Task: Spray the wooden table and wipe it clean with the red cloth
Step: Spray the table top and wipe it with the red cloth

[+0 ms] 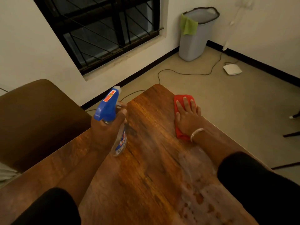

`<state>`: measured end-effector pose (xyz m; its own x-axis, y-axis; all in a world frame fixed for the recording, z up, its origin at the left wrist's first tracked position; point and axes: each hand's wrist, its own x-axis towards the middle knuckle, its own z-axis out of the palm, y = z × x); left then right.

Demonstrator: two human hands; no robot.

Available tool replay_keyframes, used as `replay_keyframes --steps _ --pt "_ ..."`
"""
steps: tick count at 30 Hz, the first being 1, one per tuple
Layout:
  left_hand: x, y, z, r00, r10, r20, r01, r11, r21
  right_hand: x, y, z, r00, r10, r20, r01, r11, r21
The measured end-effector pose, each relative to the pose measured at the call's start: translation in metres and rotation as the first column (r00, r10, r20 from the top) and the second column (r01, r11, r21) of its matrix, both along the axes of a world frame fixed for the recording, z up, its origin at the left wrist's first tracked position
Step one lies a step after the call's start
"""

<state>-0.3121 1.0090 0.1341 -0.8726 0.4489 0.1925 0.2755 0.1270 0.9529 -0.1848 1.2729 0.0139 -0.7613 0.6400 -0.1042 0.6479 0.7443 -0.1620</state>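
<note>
The left hand [105,127] grips the spray bottle [112,120] upright above the wooden bench [146,159], seemingly ready to spray, while the right hand [186,117] presses flat, fingers straight, on the red cloth [180,101] near the far edge for wiping.

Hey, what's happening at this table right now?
A person is cleaning a wooden table. The left hand grips a spray bottle with a blue trigger head, held above the tabletop. The right hand lies flat, fingers spread, on a red cloth near the table's far right edge. Foamy wet streaks sit unwiped on the near right part of the table, so spraying has happened but wiping isn't finished.
</note>
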Motion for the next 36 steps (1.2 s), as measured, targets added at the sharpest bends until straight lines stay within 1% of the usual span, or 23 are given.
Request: replay_keyframes --steps 2,4,5,6,8,9,10,11,13,14,16,18,20,22,23,26,28,29,31,32,34,36 --pt "0.006 -0.003 -0.003 1.000 -0.011 0.009 0.012 0.997 -0.070 -0.021 0.002 0.004 0.999 -0.033 -0.006 0.033 0.999 -0.018" --pt "0.015 -0.003 -0.004 0.996 -0.079 -0.042 0.072 0.987 -0.143 -0.025 -0.009 0.005 1.000 -0.006 0.000 0.006 1.000 -0.024" --pt "0.020 -0.002 -0.005 0.993 -0.090 -0.077 0.075 0.982 -0.176 -0.017 -0.018 0.003 0.999 0.033 0.006 -0.033 0.999 -0.008" --pt "0.023 -0.003 -0.006 0.995 -0.060 -0.086 0.043 0.981 -0.189 -0.004 -0.029 0.001 0.996 0.091 0.006 -0.091 0.996 0.006" --pt "0.028 -0.005 -0.005 0.999 0.007 -0.048 -0.017 0.980 -0.198 0.036 -0.051 -0.001 0.975 0.223 0.012 -0.223 0.974 -0.029" --pt "0.030 -0.006 -0.004 1.000 0.023 -0.002 -0.022 0.977 -0.213 0.058 -0.057 -0.003 0.967 0.254 0.010 -0.253 0.966 -0.042" --pt "0.031 -0.009 -0.005 1.000 0.018 0.023 -0.013 0.978 -0.209 0.078 -0.058 -0.005 0.970 0.244 0.012 -0.243 0.969 -0.050" --pt "0.032 -0.012 -0.008 0.999 0.030 0.016 -0.026 0.979 -0.202 0.092 -0.051 -0.005 0.978 0.206 0.025 -0.205 0.978 -0.044" --pt "0.035 -0.019 -0.013 0.998 -0.023 0.055 0.030 0.991 -0.129 0.102 -0.028 -0.002 0.996 0.074 0.042 -0.073 0.997 -0.023" --pt "0.038 -0.018 -0.015 0.995 -0.057 0.079 0.066 0.992 -0.108 0.096 -0.016 0.001 0.999 0.010 0.045 -0.009 1.000 -0.021" --pt "0.040 -0.020 -0.021 0.996 -0.054 0.071 0.060 0.995 -0.084 0.069 -0.001 0.006 0.997 -0.067 0.038 0.069 0.997 -0.037" --pt "0.042 -0.019 -0.018 0.998 -0.037 0.058 0.041 0.996 -0.078 0.034 0.004 0.007 0.997 -0.079 0.022 0.080 0.995 -0.064" --pt "0.044 -0.018 -0.012 0.996 -0.020 0.081 0.029 0.994 -0.103 0.008 -0.001 0.009 0.997 -0.073 0.035 0.076 0.994 -0.079" --pt "0.045 -0.017 -0.008 0.995 -0.015 0.097 0.028 0.990 -0.139 0.003 -0.015 0.008 0.999 -0.028 0.044 0.030 0.999 -0.042" --pt "0.045 -0.017 -0.005 0.995 -0.011 0.101 0.027 0.988 -0.151 0.010 -0.027 0.008 0.998 0.026 0.050 -0.024 0.999 -0.035" --pt "0.043 -0.008 -0.008 0.997 0.019 0.078 -0.003 0.980 -0.198 0.060 -0.069 0.002 0.971 0.237 0.038 -0.235 0.971 -0.052" --pt "0.041 -0.003 -0.008 0.998 0.050 0.049 -0.034 0.957 -0.289 0.101 -0.080 -0.003 0.961 0.271 0.048 -0.267 0.960 -0.081" --pt "0.042 -0.001 -0.003 0.999 0.028 0.031 -0.017 0.947 -0.321 0.115 -0.074 -0.003 0.966 0.252 0.061 -0.246 0.965 -0.088" --pt "0.039 -0.007 0.004 0.992 -0.091 0.090 0.112 0.958 -0.263 0.126 -0.047 -0.002 0.980 0.178 0.092 -0.175 0.984 -0.037" --pt "0.038 -0.010 0.004 0.986 -0.125 0.111 0.148 0.962 -0.230 0.124 -0.031 0.000 0.985 0.131 0.110 -0.133 0.991 0.015" --pt "0.039 -0.012 0.007 0.982 -0.134 0.134 0.160 0.966 -0.202 0.105 -0.006 0.005 0.991 0.029 0.132 -0.038 0.997 0.068" --pt "0.043 -0.009 0.009 0.982 -0.112 0.155 0.142 0.969 -0.202 0.079 -0.002 0.006 0.992 -0.045 0.117 0.037 0.997 0.068"
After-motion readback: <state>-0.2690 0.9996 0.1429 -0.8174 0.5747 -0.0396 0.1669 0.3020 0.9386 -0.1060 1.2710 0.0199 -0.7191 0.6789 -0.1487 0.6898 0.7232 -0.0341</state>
